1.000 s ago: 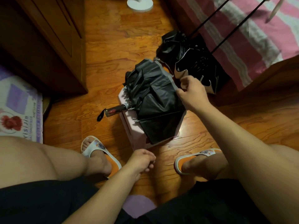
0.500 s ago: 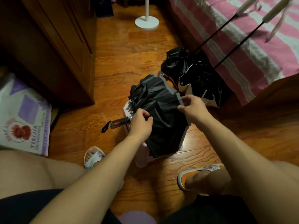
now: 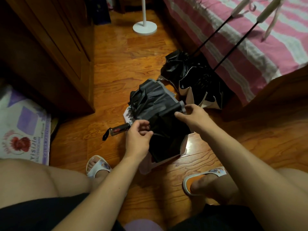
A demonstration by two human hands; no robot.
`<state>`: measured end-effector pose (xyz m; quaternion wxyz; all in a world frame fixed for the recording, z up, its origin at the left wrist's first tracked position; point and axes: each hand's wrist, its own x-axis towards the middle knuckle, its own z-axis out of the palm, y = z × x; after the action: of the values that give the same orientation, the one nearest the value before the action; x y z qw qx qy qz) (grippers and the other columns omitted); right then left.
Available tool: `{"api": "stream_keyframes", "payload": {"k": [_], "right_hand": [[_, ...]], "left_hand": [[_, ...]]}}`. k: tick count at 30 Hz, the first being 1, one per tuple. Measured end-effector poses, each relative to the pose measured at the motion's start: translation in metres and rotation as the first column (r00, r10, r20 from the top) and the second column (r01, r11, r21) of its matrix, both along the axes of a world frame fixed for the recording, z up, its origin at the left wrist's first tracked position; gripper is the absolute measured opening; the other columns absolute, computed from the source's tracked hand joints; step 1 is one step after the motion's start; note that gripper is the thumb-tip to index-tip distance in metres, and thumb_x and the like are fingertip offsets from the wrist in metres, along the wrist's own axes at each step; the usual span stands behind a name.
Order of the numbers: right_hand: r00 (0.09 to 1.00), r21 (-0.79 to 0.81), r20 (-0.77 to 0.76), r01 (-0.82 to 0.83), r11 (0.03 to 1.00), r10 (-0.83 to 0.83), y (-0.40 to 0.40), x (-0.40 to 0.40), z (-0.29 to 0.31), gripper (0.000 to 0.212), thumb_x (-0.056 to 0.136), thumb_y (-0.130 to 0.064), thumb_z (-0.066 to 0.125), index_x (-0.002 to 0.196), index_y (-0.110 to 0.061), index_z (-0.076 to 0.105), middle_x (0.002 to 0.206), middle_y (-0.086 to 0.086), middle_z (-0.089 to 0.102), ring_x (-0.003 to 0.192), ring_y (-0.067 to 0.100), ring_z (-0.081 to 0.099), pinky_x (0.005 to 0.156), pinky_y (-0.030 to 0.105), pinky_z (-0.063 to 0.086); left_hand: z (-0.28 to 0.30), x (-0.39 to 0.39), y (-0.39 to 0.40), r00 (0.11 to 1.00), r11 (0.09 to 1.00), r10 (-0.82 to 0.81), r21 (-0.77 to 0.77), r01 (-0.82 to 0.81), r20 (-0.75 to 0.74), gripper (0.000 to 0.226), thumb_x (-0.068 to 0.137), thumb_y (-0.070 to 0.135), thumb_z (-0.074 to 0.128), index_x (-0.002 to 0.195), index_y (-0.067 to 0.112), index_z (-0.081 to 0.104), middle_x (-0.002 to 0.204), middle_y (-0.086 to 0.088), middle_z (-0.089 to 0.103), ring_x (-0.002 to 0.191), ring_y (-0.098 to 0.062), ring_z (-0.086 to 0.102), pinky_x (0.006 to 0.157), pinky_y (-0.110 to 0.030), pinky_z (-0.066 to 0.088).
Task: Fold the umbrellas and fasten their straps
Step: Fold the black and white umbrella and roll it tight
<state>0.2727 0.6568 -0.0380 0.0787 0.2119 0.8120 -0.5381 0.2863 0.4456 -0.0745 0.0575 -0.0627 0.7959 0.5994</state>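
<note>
Her left hand [image 3: 139, 139] pinches the umbrella [image 3: 156, 114] cloth near its handle [image 3: 119, 130] while her right hand [image 3: 191, 115], at three o'clock, grips the hem to gather folds.

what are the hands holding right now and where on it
Both hold the black umbrella. The left hand pinches canopy fabric near the handle; the right hand pinches the canopy's grey-trimmed edge.
</note>
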Motion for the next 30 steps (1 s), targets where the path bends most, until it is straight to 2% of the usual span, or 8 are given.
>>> {"api": "stream_keyframes", "payload": {"k": [3, 8, 11, 14, 19, 23, 26, 30], "right_hand": [[0.993, -0.039, -0.114, 0.014, 0.999, -0.018, 0.001, 0.000, 0.007, 0.067, 0.089, -0.032, 0.077, 0.149, -0.023, 0.047, 0.127, 0.002, 0.063, 0.117, 0.018, 0.061, 0.094, 0.030, 0.053], [0.984, -0.126, -0.170, 0.028, 0.992, -0.050, 0.002, 0.003, 0.018, 0.060, 0.093, -0.035, 0.073, 0.147, -0.026, 0.050, 0.109, 0.001, 0.067, 0.103, 0.019, 0.067, 0.088, 0.030, 0.056], [0.973, -0.173, -0.229, -0.006, 0.985, -0.034, 0.002, 0.006, 0.021, 0.046, 0.097, -0.022, 0.068, 0.142, -0.023, 0.056, 0.088, 0.000, 0.067, 0.095, 0.019, 0.070, 0.091, 0.034, 0.057], [0.962, -0.229, -0.237, 0.078, 0.970, -0.133, 0.009, 0.005, 0.021, 0.033, 0.098, -0.016, 0.066, 0.130, -0.023, 0.065, 0.096, 0.005, 0.071, 0.099, 0.019, 0.071, 0.091, 0.036, 0.058], [0.963, -0.190, -0.190, 0.155, 0.969, -0.191, 0.014, 0.007, 0.017, 0.020, 0.097, -0.019, 0.067, 0.115, -0.026, 0.073, 0.115, 0.003, 0.067, 0.112, 0.022, 0.063, 0.094, 0.040, 0.056], [0.974, -0.228, -0.159, 0.123, 0.966, -0.162, 0.011, 0.008, 0.019, 0.014, 0.099, -0.021, 0.064, 0.107, -0.024, 0.074, 0.112, 0.005, 0.070, 0.110, 0.025, 0.065, 0.090, 0.041, 0.056], [0.974, -0.219, -0.173, 0.107, 0.970, -0.146, 0.009, 0.010, 0.021, 0.013, 0.101, -0.019, 0.062, 0.106, -0.021, 0.074, 0.108, 0.006, 0.071, 0.105, 0.023, 0.067, 0.082, 0.036, 0.054], [0.968, -0.208, -0.154, 0.165, 0.964, -0.199, 0.014, 0.013, 0.019, 0.013, 0.101, -0.018, 0.062, 0.105, -0.020, 0.073, 0.110, 0.005, 0.070, 0.108, 0.024, 0.066, 0.090, 0.039, 0.056]], "left_hand": [[0.003, 0.003, -0.003, 0.990, 0.991, -0.128, -0.037, 0.126, -0.051, 0.065, 0.096, -0.003, 0.062, 0.145, 0.039, 0.052, 0.119, 0.025, 0.055, 0.069, 0.001, 0.055, 0.080, -0.019, 0.055], [0.003, 0.002, -0.013, 0.965, 0.963, -0.261, -0.064, 0.261, 0.017, 0.088, 0.096, -0.002, 0.061, 0.152, 0.056, 0.026, 0.065, 0.009, 0.047, 0.062, -0.006, 0.051, 0.079, -0.018, 0.050], [-0.001, 0.002, -0.017, 0.973, 0.971, -0.230, -0.058, 0.230, 0.013, 0.091, 0.093, -0.003, 0.065, 0.154, 0.053, 0.025, 0.078, 0.019, 0.060, 0.072, -0.013, 0.062, 0.088, -0.024, 0.052], [-0.002, 0.006, -0.017, 0.989, 0.989, -0.146, 0.016, 0.146, -0.025, 0.084, 0.092, -0.004, 0.067, 0.154, 0.042, 0.034, 0.126, 0.013, 0.059, 0.085, -0.014, 0.068, 0.088, -0.027, 0.054], [0.000, 0.025, -0.013, 0.990, 0.993, -0.120, -0.012, 0.120, -0.076, 0.068, 0.091, -0.001, 0.068, 0.135, 0.048, 0.051, 0.096, 0.009, 0.067, 0.101, -0.004, 0.064, 0.096, -0.029, 0.052], [0.006, 0.029, -0.006, 0.987, 0.987, -0.155, 0.026, 0.156, -0.049, 0.063, 0.093, 0.016, 0.072, 0.142, 0.047, 0.047, 0.118, 0.014, 0.058, 0.112, -0.002, 0.058, 0.088, -0.020, 0.053], [0.016, 0.024, 0.000, 0.993, 0.994, -0.096, 0.045, 0.099, -0.068, 0.057, 0.096, 0.021, 0.069, 0.144, 0.043, 0.048, 0.119, 0.012, 0.060, 0.106, -0.002, 0.061, 0.089, -0.021, 0.054], [0.025, 0.024, 0.001, 0.981, 0.997, 0.052, 0.071, -0.039, -0.186, 0.027, 0.093, 0.007, 0.071, 0.113, 0.025, 0.073, 0.097, 0.008, 0.073, 0.096, -0.003, 0.069, 0.095, -0.035, 0.057]]}}
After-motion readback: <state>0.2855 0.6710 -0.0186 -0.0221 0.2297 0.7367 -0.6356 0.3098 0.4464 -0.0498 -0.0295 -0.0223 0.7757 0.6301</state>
